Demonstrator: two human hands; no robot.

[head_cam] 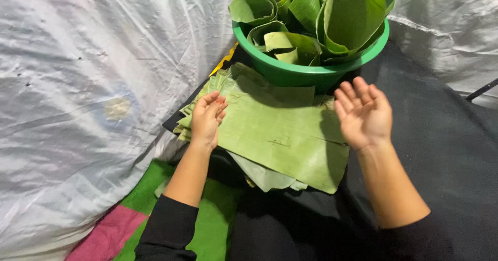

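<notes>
While the left hand (207, 120) rested on the stack of banana leaves (280, 131), the right hand (364, 113) hung open just off its far edge.

The stack lay between the hands, its long axis running left to right, just before the green basin (306, 74) of rolled leaves. The left fingers lay curled, seemingly pressing rather than pinching; the right palm was spread, holding nothing.

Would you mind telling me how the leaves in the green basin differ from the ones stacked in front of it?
The basin leaves are curled and upright; the stacked leaves lie flat. The basin leaves look glossier, the stacked leaves paler. Only the stacked leaves are touched, by the left hand. Both are green.
</notes>
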